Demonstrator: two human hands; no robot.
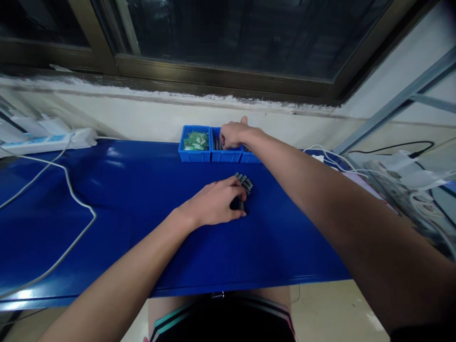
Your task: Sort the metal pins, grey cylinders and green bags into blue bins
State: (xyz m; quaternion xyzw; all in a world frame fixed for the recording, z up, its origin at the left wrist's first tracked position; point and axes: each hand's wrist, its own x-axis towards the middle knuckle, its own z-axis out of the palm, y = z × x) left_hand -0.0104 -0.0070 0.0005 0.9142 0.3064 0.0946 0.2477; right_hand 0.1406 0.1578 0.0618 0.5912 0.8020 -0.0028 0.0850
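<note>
This looks like a small workshop or assembly corner in a plain room. A blue worktop (pixel 121 185) stands below a dark window (pixel 231 40), with open parts bins (pixel 226 156) along its far edge. A loaded power strip (pixel 83 138) on the far left and a metal frame (pixel 395 102) on the right suggest it too.

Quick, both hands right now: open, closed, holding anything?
Left hand: partly curled at the grey pieces on the table; grip unclear.
Right hand: partly curled at the middle bin; whether it holds anything cannot be told.
</note>
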